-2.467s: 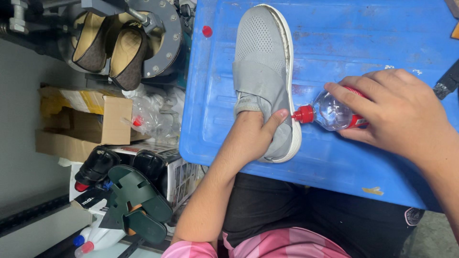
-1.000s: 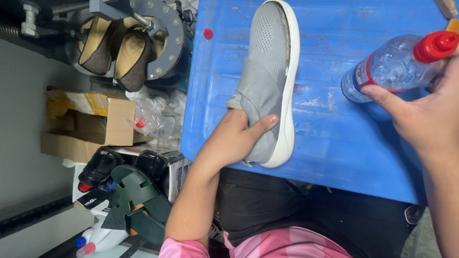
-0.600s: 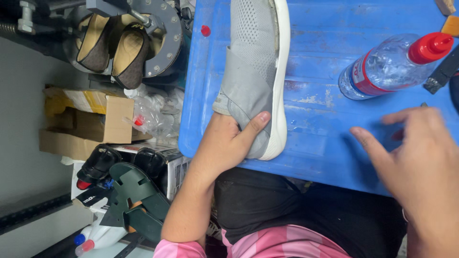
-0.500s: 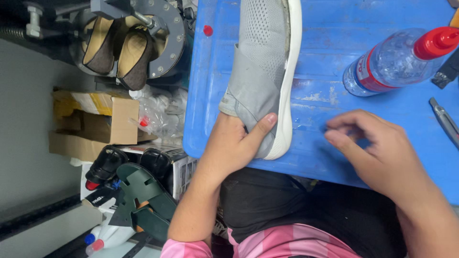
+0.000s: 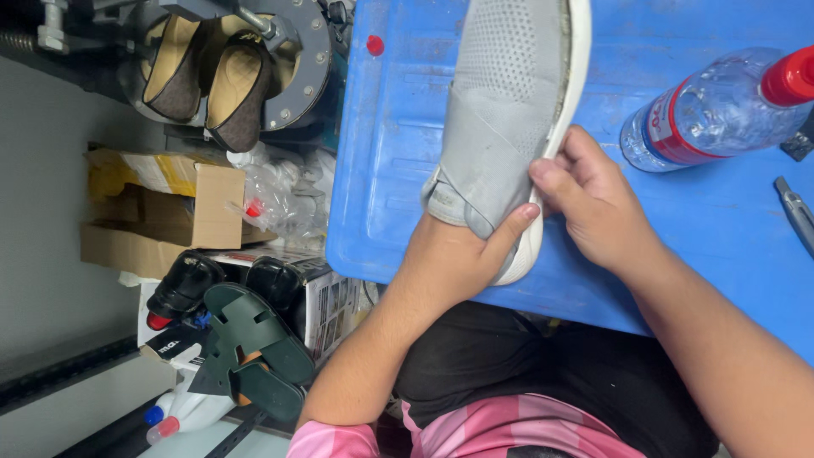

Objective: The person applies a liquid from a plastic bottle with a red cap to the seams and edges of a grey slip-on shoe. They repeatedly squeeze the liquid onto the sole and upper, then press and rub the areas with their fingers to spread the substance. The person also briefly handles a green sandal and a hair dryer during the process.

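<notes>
cardboard box (image 5: 161,212), brown, open flaps, left of blue table; printed carton (image 5: 326,297), white with dark print, below it under sandals; bottle label (image 5: 666,127), red-white band on clear plastic bottle, upper right

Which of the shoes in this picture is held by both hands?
The grey knit shoe with the white sole on the blue table; the brown pair and green sandals lie untouched.

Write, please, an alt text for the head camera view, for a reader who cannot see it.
Both hands hold a grey slip-on shoe with a white sole at its heel end, over a blue table: the left hand grips from below, the right hand touches the sole edge. A clear plastic bottle with a red cap lies to the right.
</notes>
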